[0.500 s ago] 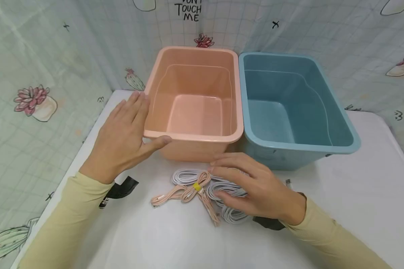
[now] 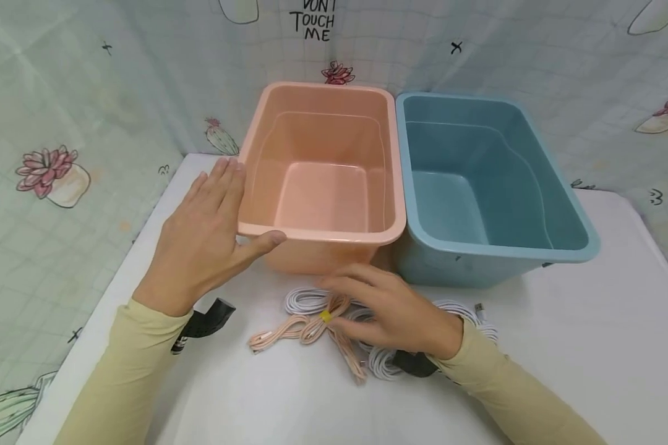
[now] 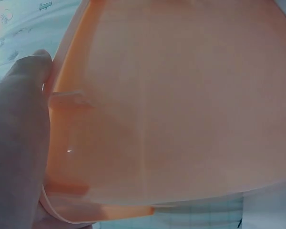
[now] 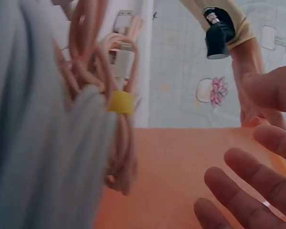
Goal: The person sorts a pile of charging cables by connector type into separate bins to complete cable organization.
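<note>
While the left hand (image 2: 200, 238) lies against the left rim of the pink tub (image 2: 334, 236), its long fingers stay straight and together, with the thumb out. In front, on the table (image 2: 234, 395), the pink cable (image 2: 306, 330) lies partly over the white cables (image 2: 306, 301). Above them hangs the right hand (image 2: 386, 309), fingers apart, holding nothing. It should probably pinch one bundle near its yellow tie (image 2: 325, 316) and lift gently, so nothing tangles. Furthest right sits the blue tub (image 2: 501, 250).

One patterned cloth backdrop (image 2: 367, 37) is bearing black capitals (image 2: 319, 21) reading "DON'T TOUCH ME", the top edge cropping the first word, plus small x-shaped marks (image 2: 456, 47).
</note>
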A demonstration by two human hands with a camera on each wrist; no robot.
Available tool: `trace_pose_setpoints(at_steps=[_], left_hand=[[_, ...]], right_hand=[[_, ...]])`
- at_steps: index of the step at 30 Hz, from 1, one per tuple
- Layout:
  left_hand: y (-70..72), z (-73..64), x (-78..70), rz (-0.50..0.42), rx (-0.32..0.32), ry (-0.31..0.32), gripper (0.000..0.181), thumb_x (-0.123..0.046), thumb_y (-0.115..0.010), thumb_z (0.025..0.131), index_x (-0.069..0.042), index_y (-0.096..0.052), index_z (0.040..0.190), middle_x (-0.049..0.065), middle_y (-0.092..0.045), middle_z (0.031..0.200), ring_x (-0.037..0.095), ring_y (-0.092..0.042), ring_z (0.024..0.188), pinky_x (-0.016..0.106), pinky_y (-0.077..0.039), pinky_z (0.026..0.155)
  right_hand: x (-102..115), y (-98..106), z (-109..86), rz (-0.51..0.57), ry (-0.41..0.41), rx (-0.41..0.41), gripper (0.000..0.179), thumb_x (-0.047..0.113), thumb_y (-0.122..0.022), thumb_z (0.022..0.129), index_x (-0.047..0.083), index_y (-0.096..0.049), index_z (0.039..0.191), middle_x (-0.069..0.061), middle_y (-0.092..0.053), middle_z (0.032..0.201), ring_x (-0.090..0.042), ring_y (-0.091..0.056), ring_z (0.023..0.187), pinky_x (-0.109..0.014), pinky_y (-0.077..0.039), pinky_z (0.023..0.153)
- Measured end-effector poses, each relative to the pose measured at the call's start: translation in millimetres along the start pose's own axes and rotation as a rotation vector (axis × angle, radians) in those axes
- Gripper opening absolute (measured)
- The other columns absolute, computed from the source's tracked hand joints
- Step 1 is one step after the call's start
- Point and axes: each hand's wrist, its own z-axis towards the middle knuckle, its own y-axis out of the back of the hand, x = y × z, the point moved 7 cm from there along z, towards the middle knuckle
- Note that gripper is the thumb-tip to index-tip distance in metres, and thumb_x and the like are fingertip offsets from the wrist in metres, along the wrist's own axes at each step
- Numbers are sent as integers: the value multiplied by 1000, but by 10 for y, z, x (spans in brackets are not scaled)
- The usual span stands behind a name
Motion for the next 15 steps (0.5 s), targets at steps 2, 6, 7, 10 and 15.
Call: trace_pose_setpoints(at_steps=[2,6,7,10,15], left_hand=[[-7,2,-11,-10,-2,2,109,-80,-47,93,1,-24,163,21,-28,170,36,-24,161,55,-22,131],[4,-1,-1,-27,-8,15,107,-74,-55,93,0,-23,164,21,-28,170,37,-25,161,54,-22,131],[7,-2,2,-29,-8,18,106,-72,-57,93,0,-23,164,21,-28,170,37,-24,161,54,-22,132],[2,-1,6,-34,-1,24,106,-69,-60,93,-1,-21,164,20,-26,171,36,-23,162,53,-20,132],[-20,0,-18,-49,-3,13,106,-71,-58,94,-1,-20,164,19,-25,171,36,-22,162,53,-19,133]], right_hand=[[-47,-71,-19,-18,-56,52,49,23,-79,93,9,-63,137,-3,-67,127,-7,-71,98,-18,-58,84],[-110,-197,-48,-74,-137,146,54,29,-79,92,16,-62,141,0,-66,136,-7,-69,109,-24,-58,94],[-118,-220,-52,-90,-149,163,55,31,-79,92,17,-62,142,0,-65,138,-8,-67,112,-26,-58,97],[-142,-279,-65,-104,-170,199,58,34,-80,91,18,-61,144,0,-64,143,-12,-64,124,-32,-55,106],[-189,-336,-104,-108,-179,240,58,36,-80,91,15,-62,143,-4,-63,147,-19,-60,137,-37,-52,113]])
